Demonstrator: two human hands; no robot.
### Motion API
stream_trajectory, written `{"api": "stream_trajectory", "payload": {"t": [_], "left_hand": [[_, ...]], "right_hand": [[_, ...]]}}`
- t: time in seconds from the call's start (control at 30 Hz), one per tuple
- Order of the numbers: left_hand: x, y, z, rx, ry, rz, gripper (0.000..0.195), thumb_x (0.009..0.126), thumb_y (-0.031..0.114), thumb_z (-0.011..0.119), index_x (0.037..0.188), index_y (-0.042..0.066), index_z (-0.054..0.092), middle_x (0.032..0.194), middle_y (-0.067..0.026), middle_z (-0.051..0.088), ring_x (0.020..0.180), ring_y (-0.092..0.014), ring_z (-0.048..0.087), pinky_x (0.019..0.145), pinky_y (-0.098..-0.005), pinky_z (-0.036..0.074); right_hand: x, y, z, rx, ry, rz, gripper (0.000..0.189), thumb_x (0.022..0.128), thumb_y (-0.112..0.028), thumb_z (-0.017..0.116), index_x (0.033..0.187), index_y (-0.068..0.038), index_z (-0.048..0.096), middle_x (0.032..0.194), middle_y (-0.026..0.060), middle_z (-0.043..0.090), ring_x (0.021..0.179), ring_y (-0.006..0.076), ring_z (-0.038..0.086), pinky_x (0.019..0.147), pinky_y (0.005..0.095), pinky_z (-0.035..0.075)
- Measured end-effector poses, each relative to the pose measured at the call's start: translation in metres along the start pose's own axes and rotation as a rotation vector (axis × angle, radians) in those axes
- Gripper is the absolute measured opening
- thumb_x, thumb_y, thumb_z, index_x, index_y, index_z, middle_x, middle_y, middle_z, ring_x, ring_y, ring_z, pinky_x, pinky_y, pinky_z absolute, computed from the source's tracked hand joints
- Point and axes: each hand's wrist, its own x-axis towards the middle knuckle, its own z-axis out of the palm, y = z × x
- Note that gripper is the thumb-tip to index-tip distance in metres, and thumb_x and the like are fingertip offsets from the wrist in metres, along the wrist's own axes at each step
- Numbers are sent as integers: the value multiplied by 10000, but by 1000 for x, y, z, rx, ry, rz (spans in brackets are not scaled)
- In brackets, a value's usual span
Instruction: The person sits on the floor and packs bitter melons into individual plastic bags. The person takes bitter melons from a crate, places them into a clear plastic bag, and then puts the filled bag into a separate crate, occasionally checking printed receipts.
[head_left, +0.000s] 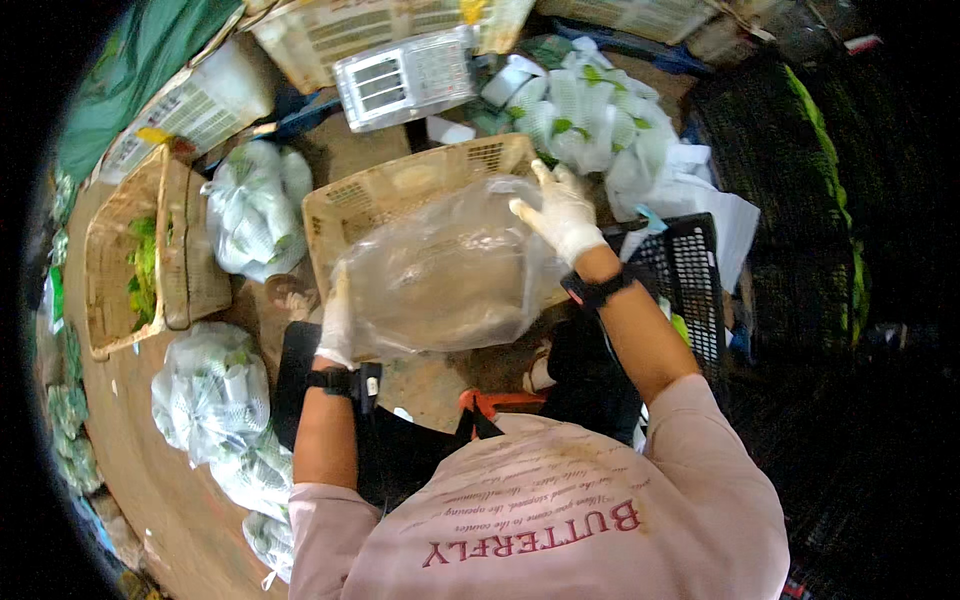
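Observation:
A clear plastic bag (442, 270) lies spread across a tan plastic crate (345, 191), covering much of its inside. At the bag's left edge is my left hand (340, 319), in a white glove, seen edge-on; its grip on the film is unclear. My right hand (562, 210), also white-gloved, is at the bag's right edge near the crate's far right corner. Its thumb and fingers are spread apart, with nothing visibly pinched between them.
Mesh-wrapped produce in clear bags (259, 210) stands left, with more bagged bundles (214, 390) nearer me. Another crate (199, 247) holds leafy greens (142, 274). Ahead are a weighing scale (405, 79) and net-wrapped produce (589, 112). A black crate (694, 262) is at right.

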Motion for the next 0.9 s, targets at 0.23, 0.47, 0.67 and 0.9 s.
{"api": "stream_trajectory", "payload": {"t": [0.23,0.47,0.67,0.9], "left_hand": [[20,-26,-4,-83,41,-98,651,814,652,415,1042,61,566,708,-8,531,637,-95,506,551,-234,415],[-3,5,5,29,18,-137,657,824,490,557,1270,35,396,916,-42,539,739,-82,489,611,-224,420],[-8,20,14,13,-125,244,539,858,25,517,1356,81,317,1296,-94,415,1157,-140,393,955,-244,329],[16,-5,7,-195,-12,293,466,888,10,440,1338,75,339,1239,-100,466,1026,-152,496,859,-225,410]], "right_hand": [[-10,-75,17,484,-1028,-556,344,858,-361,527,1098,-121,583,1102,89,596,1050,259,528,903,350,393],[48,-70,169,141,-769,-127,869,684,-604,621,1377,-238,245,1420,151,220,1305,344,217,1011,506,268],[25,-73,201,-194,-930,-178,926,710,-582,599,1407,-329,44,1485,67,-25,1346,374,32,1021,607,185],[29,-118,116,-213,-1142,-469,569,758,-474,572,1182,-94,551,1200,138,541,1127,308,483,949,379,367]]}}
